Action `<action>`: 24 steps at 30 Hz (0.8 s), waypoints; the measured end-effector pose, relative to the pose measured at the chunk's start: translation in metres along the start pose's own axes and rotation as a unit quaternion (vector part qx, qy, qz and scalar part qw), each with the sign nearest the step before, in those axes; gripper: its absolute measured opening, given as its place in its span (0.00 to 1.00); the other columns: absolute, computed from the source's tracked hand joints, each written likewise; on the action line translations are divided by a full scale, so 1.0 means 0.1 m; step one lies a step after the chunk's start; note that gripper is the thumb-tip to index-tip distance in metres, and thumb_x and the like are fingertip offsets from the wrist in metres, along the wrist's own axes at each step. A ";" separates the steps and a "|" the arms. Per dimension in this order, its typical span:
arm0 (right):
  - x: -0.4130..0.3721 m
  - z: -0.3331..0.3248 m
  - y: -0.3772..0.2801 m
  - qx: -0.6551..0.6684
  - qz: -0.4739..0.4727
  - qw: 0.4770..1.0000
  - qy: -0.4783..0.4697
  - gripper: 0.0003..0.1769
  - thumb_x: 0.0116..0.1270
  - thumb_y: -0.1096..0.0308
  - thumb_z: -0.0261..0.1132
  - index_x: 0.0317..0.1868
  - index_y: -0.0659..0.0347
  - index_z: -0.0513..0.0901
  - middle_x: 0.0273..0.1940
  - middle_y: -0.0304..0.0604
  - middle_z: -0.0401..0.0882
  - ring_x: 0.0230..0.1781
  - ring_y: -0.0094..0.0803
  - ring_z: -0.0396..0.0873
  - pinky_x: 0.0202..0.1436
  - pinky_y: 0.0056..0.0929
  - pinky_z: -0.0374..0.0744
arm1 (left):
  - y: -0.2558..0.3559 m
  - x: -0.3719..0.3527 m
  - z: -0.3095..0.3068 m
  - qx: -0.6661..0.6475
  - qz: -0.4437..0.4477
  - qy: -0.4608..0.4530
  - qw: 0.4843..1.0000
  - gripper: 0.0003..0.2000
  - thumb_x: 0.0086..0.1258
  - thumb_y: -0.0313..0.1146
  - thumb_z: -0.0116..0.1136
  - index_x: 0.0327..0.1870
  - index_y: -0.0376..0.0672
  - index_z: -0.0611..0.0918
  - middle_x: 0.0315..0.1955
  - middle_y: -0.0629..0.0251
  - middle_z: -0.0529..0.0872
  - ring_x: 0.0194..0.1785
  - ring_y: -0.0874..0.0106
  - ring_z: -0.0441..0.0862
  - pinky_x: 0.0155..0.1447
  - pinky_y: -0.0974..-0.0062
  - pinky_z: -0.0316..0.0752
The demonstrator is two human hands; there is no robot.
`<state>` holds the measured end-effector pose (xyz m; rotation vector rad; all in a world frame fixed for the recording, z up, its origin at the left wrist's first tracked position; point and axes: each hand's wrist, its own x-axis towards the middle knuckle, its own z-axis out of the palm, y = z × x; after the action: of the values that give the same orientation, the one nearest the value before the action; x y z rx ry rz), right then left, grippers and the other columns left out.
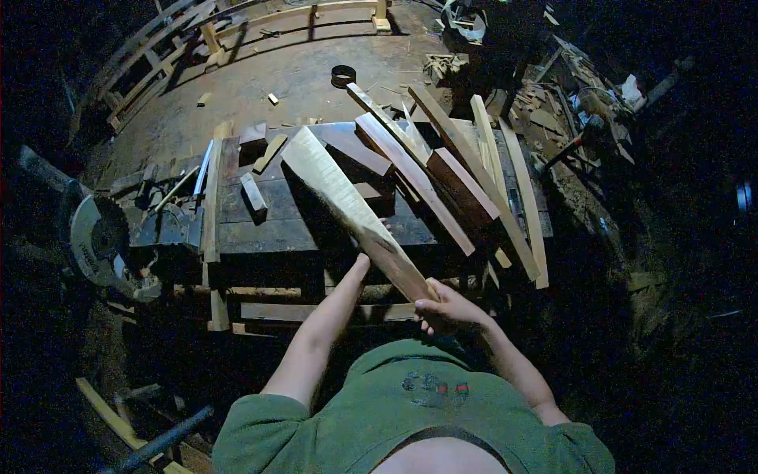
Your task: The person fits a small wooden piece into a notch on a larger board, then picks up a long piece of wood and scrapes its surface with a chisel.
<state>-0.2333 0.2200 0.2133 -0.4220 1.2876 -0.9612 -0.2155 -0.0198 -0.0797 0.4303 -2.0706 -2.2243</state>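
A long tapered board [343, 197], pale with a dark bark-like edge, slants over the workbench [260, 229] towards my body. Around its narrower near end my right hand [450, 310] is closed. My left hand [365, 257] is under the middle of the board, mostly hidden by it, with some fingertips showing at the far edge. Just right of the board, several cut wood pieces lie on the bench, among them a long pinkish plank [414, 182] and a shorter block [466, 183]. A small block [253, 192] rests left of the board.
A circular saw blade with guard [99, 237] stands at the left. Long slats [525, 201] overhang the bench's right side. Beyond the bench are a dark ring [343, 77] on the floor, a wooden frame [213, 39] and scrap wood [446, 65].
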 end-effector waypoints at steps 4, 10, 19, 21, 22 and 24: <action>0.15 0.30 0.16 0.012 0.023 0.999 -0.038 0.15 0.67 0.65 0.52 0.47 0.62 0.58 0.31 0.44 0.73 0.26 0.29 0.78 0.28 0.27 0.81 | 1.24 -1.01 0.44 -0.653 0.014 0.107 0.750 0.37 0.66 0.60 0.19 0.62 0.35 0.58 0.55 0.50 0.70 0.54 0.58 0.71 0.60 0.60 0.65; 0.52 0.40 0.37 0.032 0.012 0.997 -0.067 0.17 0.67 0.66 0.52 0.50 0.61 0.55 0.32 0.45 0.72 0.27 0.31 0.79 0.29 0.28 0.80 | 1.25 -1.22 0.05 -0.537 0.012 0.154 0.830 0.23 0.68 0.45 0.45 0.53 0.33 0.68 0.42 0.53 0.79 0.39 0.65 0.79 0.43 0.68 0.77; 1.20 0.35 0.49 -0.387 -0.085 0.917 -0.042 0.21 0.66 0.53 0.51 0.47 0.64 0.72 0.41 0.53 0.74 0.46 0.42 0.73 0.49 0.37 0.70 | 1.25 -1.57 -0.33 -0.276 -0.063 0.332 0.900 0.22 0.64 0.46 0.53 0.46 0.33 0.70 0.31 0.56 0.82 0.28 0.71 0.80 0.31 0.74 0.78; 1.30 0.20 0.42 -0.444 -0.132 0.885 0.048 0.21 0.62 0.56 0.55 0.49 0.63 0.72 0.42 0.55 0.73 0.45 0.47 0.72 0.49 0.39 0.71 | 0.81 -1.73 -0.46 -0.175 -0.108 0.319 0.925 0.25 0.63 0.51 0.52 0.45 0.34 0.70 0.28 0.59 0.82 0.29 0.71 0.81 0.33 0.74 0.78; 1.55 0.01 0.55 -0.481 -0.199 0.847 0.104 0.22 0.60 0.58 0.57 0.50 0.64 0.70 0.42 0.58 0.71 0.46 0.51 0.71 0.49 0.40 0.71 | 0.92 -1.82 -0.29 -0.170 -0.120 0.350 0.913 0.25 0.61 0.54 0.53 0.42 0.35 0.71 0.26 0.60 0.82 0.28 0.71 0.81 0.33 0.74 0.77; 1.70 -0.11 0.14 -0.555 -0.188 0.796 0.156 0.26 0.59 0.61 0.57 0.56 0.62 0.63 0.49 0.61 0.64 0.49 0.55 0.66 0.49 0.43 0.71 | 0.76 -1.98 -0.10 -0.162 -0.134 0.346 0.914 0.24 0.61 0.55 0.53 0.37 0.38 0.74 0.23 0.62 0.81 0.24 0.71 0.80 0.30 0.74 0.75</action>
<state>-0.2415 0.0961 0.0955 -1.5267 2.0600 -0.4832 -0.0334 0.0116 0.0258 1.3008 -1.3135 -2.0424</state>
